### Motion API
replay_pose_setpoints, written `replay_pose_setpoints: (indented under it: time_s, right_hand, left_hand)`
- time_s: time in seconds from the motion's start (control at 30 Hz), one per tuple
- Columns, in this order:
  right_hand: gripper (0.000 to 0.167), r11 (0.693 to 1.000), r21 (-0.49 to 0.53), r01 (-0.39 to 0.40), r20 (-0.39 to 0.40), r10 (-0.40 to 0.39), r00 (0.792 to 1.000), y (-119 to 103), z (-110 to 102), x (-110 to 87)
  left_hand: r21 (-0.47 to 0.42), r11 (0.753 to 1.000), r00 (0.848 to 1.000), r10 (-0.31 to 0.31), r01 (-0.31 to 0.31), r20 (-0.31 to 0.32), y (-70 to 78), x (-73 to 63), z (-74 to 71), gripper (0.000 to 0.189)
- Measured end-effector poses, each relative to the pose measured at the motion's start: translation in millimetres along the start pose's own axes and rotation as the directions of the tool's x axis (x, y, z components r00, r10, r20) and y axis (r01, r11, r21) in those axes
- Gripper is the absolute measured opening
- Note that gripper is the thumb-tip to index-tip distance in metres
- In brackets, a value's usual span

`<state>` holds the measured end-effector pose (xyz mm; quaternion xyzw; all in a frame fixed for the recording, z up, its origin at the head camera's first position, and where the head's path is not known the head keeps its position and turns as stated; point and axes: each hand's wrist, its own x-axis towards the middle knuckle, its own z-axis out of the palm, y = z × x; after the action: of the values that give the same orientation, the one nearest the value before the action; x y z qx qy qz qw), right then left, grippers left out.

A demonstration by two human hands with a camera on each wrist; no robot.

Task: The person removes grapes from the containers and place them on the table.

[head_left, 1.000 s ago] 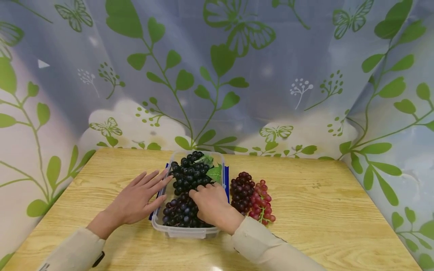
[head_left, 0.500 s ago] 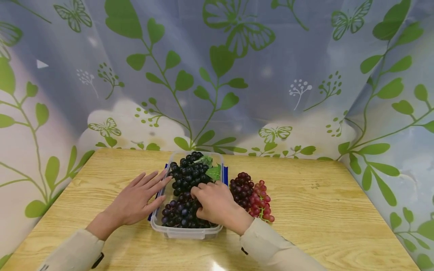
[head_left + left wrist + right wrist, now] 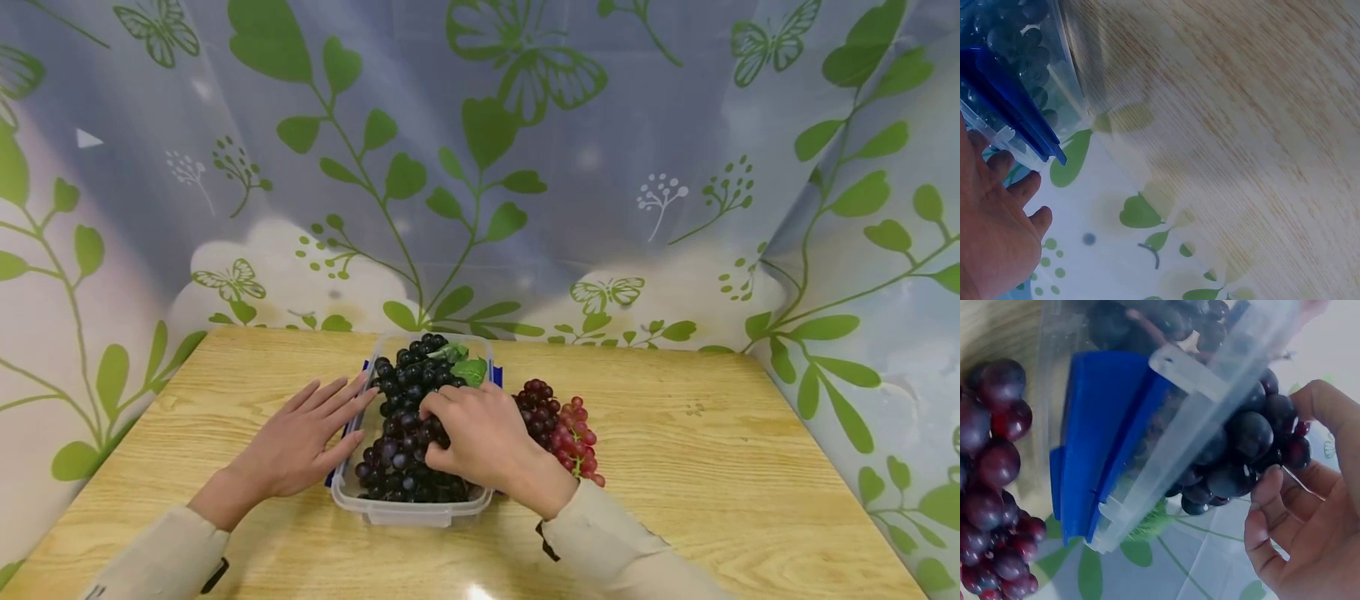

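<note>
A clear plastic container with blue side latches holds bunches of grapes. A black bunch with green leaves lies at the far end. My right hand grips a dark purple bunch of grapes at the near end, with curled fingers and thumb against its grapes. In the right wrist view that grape bunch rises above the container's rim. My left hand has its fingers spread straight, their tips at the container's left rim. In the left wrist view several fingertips lie beside the blue latch.
Right of the container, a dark red grape bunch and a lighter red grape bunch lie side by side on the wooden table. A patterned curtain with green leaves and butterflies hangs behind the table.
My right hand has moved slightly right and away from me, bringing the dark purple bunch up over part of the black one. The left hand stays at the container's left side.
</note>
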<state>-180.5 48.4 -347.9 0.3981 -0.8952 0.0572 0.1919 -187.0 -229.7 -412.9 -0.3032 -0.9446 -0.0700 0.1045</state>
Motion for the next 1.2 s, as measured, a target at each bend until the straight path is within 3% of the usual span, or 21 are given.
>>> replay_pose_setpoints:
  time_s: [0.23, 0.57, 0.77, 1.2]
  right_hand:
    - [0.023, 0.999, 0.034, -0.025, 0.009, 0.025, 1.0, 0.4, -11.6, -0.9]
    - [0.026, 0.995, 0.052, -0.082, -0.112, 0.088, 0.99, 12.8, -37.6, -6.6]
    - [0.028, 0.987, 0.098, -0.13, -0.127, 0.142, 0.982, 29.2, -46.1, -15.1]
    - [0.03, 0.976, 0.144, -0.163, -0.264, 0.196, 0.944, 76.6, -67.7, -47.9]
  left_hand:
    - [-0.014, 1.0, 1.0, -0.007, 0.007, 0.003, 1.0, 0.1, 0.7, 0.056]
    - [-0.012, 1.0, 1.0, 0.005, -0.006, -0.031, 1.0, 0.6, 2.5, 0.054]
    - [-0.033, 0.999, 1.0, -0.004, 0.003, -0.014, 0.9, 0.4, 2.5, 0.055]
    - [-0.023, 1.0, 1.0, -0.001, 0.001, -0.015, 0.4, 0.5, 3.8, 0.056]
